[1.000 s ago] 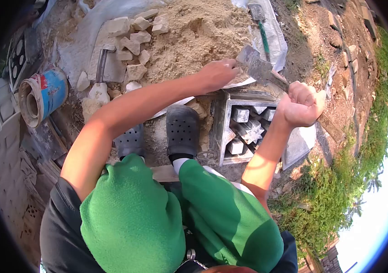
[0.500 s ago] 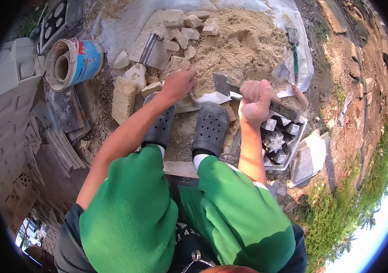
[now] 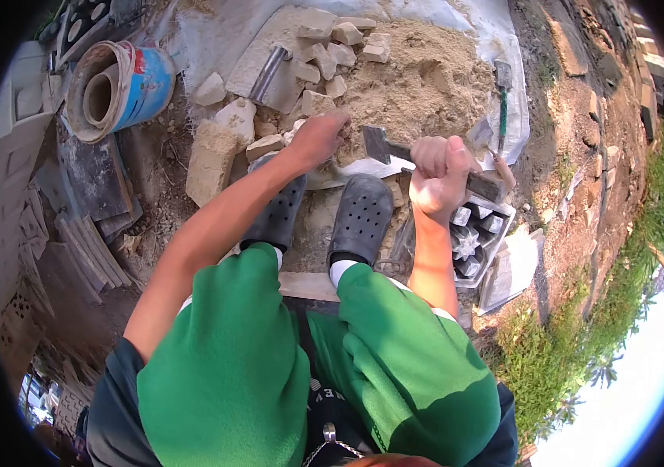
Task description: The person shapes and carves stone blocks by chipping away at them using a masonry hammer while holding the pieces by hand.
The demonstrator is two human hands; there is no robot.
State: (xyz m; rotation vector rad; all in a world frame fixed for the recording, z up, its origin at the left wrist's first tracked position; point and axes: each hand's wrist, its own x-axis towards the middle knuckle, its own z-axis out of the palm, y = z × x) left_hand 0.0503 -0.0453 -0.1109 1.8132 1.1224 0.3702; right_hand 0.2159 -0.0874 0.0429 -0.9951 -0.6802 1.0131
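My right hand [image 3: 441, 175] is closed in a fist, thumb up, around the handle of a hammer [image 3: 376, 145]. Its flat metal head points left, while the thick grey handle end sticks out on the other side. To the left, my left hand [image 3: 322, 140] is held with the fingers closed at the near edge of a sand heap [image 3: 425, 74]. Whatever those fingers grip is hidden. Pale stone chunks [image 3: 328, 58] lie just beyond this hand. A star-shaped mould [image 3: 468, 243] with metallic points sits below my right fist.
A metal-headed tool [image 3: 269, 74] lies on a stone slab at the left. Farther left stands a blue and white bucket [image 3: 145, 87]. A green-handled trowel [image 3: 503, 105] rests on the sheet's right side. My clogs [image 3: 361, 214] are below the sand.
My left hand has shifted slightly right. The hammer stays in my right fist with little movement. The whole view has tilted a little.
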